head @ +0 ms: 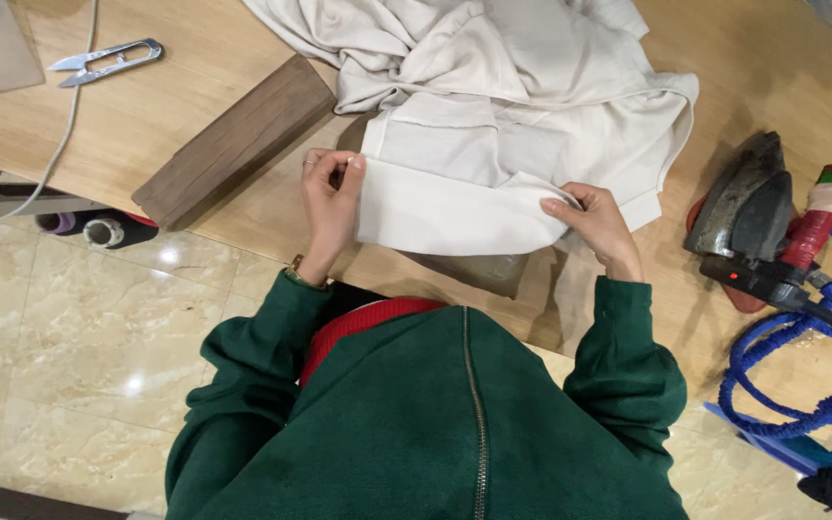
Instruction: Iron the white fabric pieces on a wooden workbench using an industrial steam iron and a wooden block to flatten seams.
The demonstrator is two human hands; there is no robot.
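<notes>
A cream fabric garment (493, 96) lies bunched on the wooden table (166, 106). Its near part is folded into a flat band (445, 207) over a dark pad at the table's front edge. My left hand (329, 207) pinches the band's left edge between thumb and fingers. My right hand (594, 223) pinches the band's right end, fingers curled over the fold. Both arms wear green sleeves.
A dark wooden block (233, 140) lies left of the cloth. Thread snips (108, 60) rest at the far left beside a white cord. An iron (753, 217) sits tipped at the right with a blue coiled hose (801, 356). Thread spools (98, 229) lie under the table.
</notes>
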